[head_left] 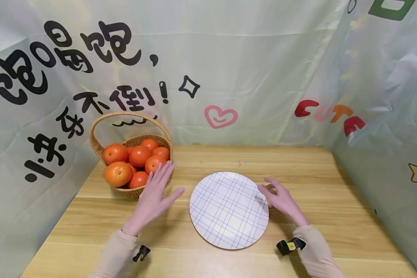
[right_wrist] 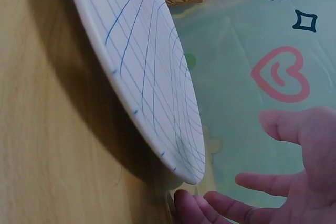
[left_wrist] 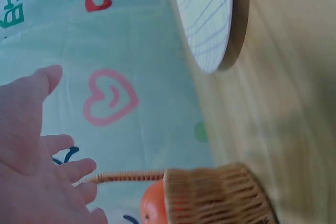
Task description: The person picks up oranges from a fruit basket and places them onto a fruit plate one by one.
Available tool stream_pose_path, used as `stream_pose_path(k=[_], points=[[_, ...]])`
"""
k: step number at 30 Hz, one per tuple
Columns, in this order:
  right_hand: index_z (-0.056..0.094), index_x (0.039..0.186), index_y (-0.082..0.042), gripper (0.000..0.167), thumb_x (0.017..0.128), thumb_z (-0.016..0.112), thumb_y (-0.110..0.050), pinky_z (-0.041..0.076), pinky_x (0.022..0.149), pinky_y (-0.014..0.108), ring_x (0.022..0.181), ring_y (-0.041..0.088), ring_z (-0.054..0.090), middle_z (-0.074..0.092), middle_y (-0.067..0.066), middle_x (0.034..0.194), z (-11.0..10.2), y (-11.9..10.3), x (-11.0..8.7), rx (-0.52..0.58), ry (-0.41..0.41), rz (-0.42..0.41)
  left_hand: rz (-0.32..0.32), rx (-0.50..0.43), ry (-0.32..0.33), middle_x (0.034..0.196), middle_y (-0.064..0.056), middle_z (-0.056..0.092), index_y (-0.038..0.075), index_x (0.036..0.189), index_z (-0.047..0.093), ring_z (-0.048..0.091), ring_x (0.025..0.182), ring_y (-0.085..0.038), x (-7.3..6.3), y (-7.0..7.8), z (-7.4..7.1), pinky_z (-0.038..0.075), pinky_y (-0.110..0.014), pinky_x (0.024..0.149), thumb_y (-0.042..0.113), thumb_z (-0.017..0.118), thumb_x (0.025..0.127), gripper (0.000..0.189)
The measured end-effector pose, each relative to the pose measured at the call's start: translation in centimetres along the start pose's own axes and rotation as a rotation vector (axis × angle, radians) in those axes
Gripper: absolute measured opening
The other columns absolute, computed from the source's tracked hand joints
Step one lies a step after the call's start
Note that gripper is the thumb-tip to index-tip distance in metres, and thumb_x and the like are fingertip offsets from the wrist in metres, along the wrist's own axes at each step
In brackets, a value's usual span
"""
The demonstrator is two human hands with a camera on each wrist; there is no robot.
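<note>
A white round plate (head_left: 229,210) with a blue grid pattern lies on the wooden table. To its left stands a wicker basket (head_left: 139,195) with a tall handle, holding several round orange-red fruits (head_left: 140,156). My left hand (head_left: 154,199) is spread with straight fingers and holds nothing; in the head view its fingertips overlap the basket's front right side. At the plate's right rim is my right hand (head_left: 279,197), fingers loosely bent and nothing gripped. The right wrist view has its lower fingertips (right_wrist: 191,205) just beside the plate's rim (right_wrist: 191,179), thumb raised apart.
A printed cloth (head_left: 257,77) with black lettering and a pink heart hangs behind the table and along both sides. Beige sleeves (head_left: 314,247) cover the forearms, and each wrist carries a small black device (head_left: 289,246).
</note>
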State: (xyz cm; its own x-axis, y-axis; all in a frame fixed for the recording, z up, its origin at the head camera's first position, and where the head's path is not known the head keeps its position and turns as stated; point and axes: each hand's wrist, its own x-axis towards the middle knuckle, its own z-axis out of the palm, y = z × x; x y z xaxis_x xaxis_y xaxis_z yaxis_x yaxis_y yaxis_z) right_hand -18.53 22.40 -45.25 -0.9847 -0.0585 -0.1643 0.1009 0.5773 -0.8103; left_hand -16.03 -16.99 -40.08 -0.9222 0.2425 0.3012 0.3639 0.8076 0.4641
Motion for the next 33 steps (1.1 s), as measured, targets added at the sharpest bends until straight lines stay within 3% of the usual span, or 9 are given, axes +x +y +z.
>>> stream_pose_path(k=[4,9,13,18,23,33], points=[[0.033,0.152,0.004,0.071,0.101,0.059,-0.037,0.055,0.063,0.029,0.073,0.020,0.062,0.054,0.034,0.131,0.1,0.2,0.0,-0.012,-0.017,-0.001,0.042,-0.095,0.067,0.166,-0.010,0.029,0.018,0.158,0.034,0.018,0.156,-0.037,0.4,-1.0,-1.7,0.008,-0.059,0.126,0.042,0.074,0.089,0.083],[0.036,0.149,0.007,0.066,0.100,0.061,-0.030,0.058,0.063,0.031,0.079,0.020,0.064,0.057,0.032,0.121,0.2,0.5,0.1,-0.026,-0.020,-0.032,0.086,-0.169,0.150,0.158,-0.011,0.043,0.022,0.153,0.041,0.031,0.151,-0.038,0.8,-2.8,-3.5,0.009,-0.059,0.126,0.029,0.086,0.080,0.086],[0.038,0.147,0.008,0.063,0.098,0.063,-0.025,0.057,0.061,0.031,0.074,0.020,0.063,0.059,0.029,0.115,0.3,0.7,0.2,-0.036,-0.016,-0.041,0.076,-0.190,0.197,0.155,-0.012,0.047,0.023,0.150,0.045,0.036,0.148,-0.039,1.2,-4.2,-5.1,0.011,-0.060,0.126,0.026,0.089,0.075,0.087],[0.040,0.145,0.009,0.062,0.097,0.064,-0.020,0.056,0.059,0.030,0.069,0.018,0.061,0.060,0.026,0.110,0.2,0.7,0.2,-0.054,-0.019,-0.042,0.017,-0.189,0.228,0.154,-0.018,0.045,0.019,0.150,0.045,0.031,0.148,-0.047,1.5,-5.5,-6.7,0.012,-0.066,0.123,0.023,0.090,0.074,0.089],[0.043,0.143,0.009,0.058,0.095,0.065,-0.015,0.056,0.058,0.029,0.071,0.017,0.060,0.060,0.024,0.106,0.2,0.9,0.4,-0.080,-0.025,-0.054,-0.066,-0.192,0.247,0.155,-0.019,0.043,0.021,0.152,0.043,0.033,0.144,-0.046,1.5,-6.5,-7.8,0.023,-0.073,0.114,0.026,0.091,0.073,0.092],[0.048,0.139,0.008,0.052,0.094,0.064,-0.013,0.052,0.055,0.028,0.066,0.017,0.058,0.060,0.020,0.101,0.4,1.0,0.4,-0.090,-0.038,-0.041,-0.154,-0.185,0.280,0.153,-0.021,0.043,0.012,0.150,0.043,0.030,0.141,-0.047,1.1,-8.8,-8.2,0.023,-0.070,0.112,0.026,0.091,0.072,0.093]])
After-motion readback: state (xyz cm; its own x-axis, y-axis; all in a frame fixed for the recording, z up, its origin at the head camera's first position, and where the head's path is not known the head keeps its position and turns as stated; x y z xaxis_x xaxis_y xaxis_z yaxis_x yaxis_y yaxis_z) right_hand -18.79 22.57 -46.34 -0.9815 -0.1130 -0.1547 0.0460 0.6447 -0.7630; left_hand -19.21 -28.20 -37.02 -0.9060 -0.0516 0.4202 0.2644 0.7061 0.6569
